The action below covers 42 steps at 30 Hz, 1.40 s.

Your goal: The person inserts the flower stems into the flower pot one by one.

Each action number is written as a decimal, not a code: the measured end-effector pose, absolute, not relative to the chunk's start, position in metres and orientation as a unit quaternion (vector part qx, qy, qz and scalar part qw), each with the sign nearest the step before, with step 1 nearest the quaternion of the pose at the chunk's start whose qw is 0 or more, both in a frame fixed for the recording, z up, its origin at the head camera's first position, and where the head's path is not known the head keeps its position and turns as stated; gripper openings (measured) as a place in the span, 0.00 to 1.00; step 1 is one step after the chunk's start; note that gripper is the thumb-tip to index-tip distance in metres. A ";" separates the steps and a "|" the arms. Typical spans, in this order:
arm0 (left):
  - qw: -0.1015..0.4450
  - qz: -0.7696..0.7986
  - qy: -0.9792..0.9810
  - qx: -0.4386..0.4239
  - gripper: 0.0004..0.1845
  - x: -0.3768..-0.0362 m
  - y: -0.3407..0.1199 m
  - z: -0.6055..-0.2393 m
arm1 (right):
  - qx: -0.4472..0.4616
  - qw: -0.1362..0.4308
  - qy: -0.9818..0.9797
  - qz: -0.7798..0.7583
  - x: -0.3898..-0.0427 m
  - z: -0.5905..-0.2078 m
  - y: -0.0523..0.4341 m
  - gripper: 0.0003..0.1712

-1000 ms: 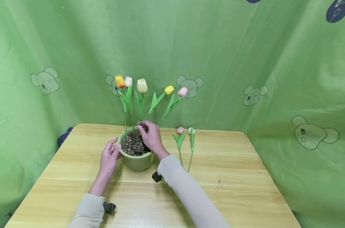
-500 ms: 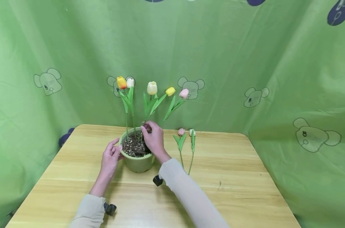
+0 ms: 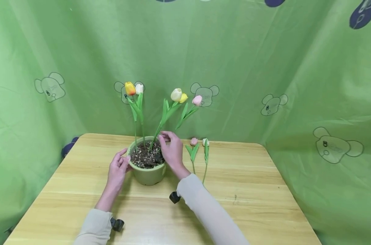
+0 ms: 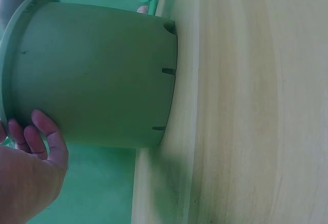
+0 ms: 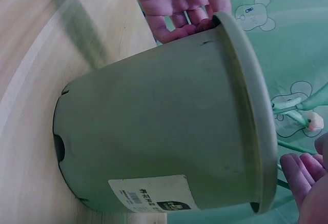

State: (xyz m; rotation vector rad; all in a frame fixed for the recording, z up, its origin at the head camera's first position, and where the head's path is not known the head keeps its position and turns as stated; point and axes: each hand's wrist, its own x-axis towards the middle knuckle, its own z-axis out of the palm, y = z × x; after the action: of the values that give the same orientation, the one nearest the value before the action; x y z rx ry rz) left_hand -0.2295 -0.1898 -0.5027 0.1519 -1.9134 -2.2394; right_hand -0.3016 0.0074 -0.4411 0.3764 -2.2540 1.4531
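Standing on the wooden table [image 3: 249, 183], a green pot [image 3: 147, 174] of dark soil holds 5 tulips. The person's left hand [image 3: 118, 167] rests against the pot's left rim, fingers curled loosely round it. The right hand [image 3: 173, 151] sits at the far right rim, its fingertips [image 3: 164, 136] pinching the stem of a leaning cream tulip [image 3: 176, 94] just above the soil. Beyond the right hand's knuckles, 2 loose tulips [image 3: 199, 153] lie flat on the table.
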 end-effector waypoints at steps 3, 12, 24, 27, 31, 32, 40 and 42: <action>0.093 -0.753 -0.649 0.055 0.25 -0.229 -0.190 -0.502 | 0.137 0.210 -0.811 0.529 -0.298 -0.440 0.014 0.13; 0.095 -0.753 -0.649 0.053 0.25 -0.229 -0.190 -0.502 | 0.116 0.201 -0.791 0.566 -0.293 -0.435 0.053 0.13; 0.097 -0.759 -0.642 0.049 0.26 -0.228 -0.190 -0.500 | -0.007 0.144 -0.763 0.630 -0.305 -0.455 0.139 0.15; 0.095 -0.760 -0.642 0.050 0.26 -0.228 -0.189 -0.501 | -0.041 0.127 -0.769 0.625 -0.308 -0.466 0.159 0.16; 0.096 -0.761 -0.640 0.050 0.26 -0.228 -0.189 -0.502 | -0.070 0.115 -0.776 0.616 -0.311 -0.481 0.179 0.17; 0.097 -0.762 -0.639 0.051 0.26 -0.228 -0.189 -0.502 | -0.075 0.113 -0.778 0.614 -0.311 -0.485 0.182 0.17; 0.096 -0.762 -0.638 0.050 0.26 -0.228 -0.189 -0.501 | -0.112 0.067 -0.806 0.577 -0.309 -0.510 0.202 0.21; 0.097 -0.763 -0.638 0.050 0.26 -0.228 -0.190 -0.501 | -0.121 0.051 -0.812 0.569 -0.308 -0.516 0.204 0.21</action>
State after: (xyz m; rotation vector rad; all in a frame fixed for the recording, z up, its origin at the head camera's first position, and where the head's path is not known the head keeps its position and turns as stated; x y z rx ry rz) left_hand -0.2278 -0.1895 -0.5012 0.1481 -1.8876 -2.2574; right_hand -0.3077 0.2041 -0.5156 -0.3694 -2.4708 1.7300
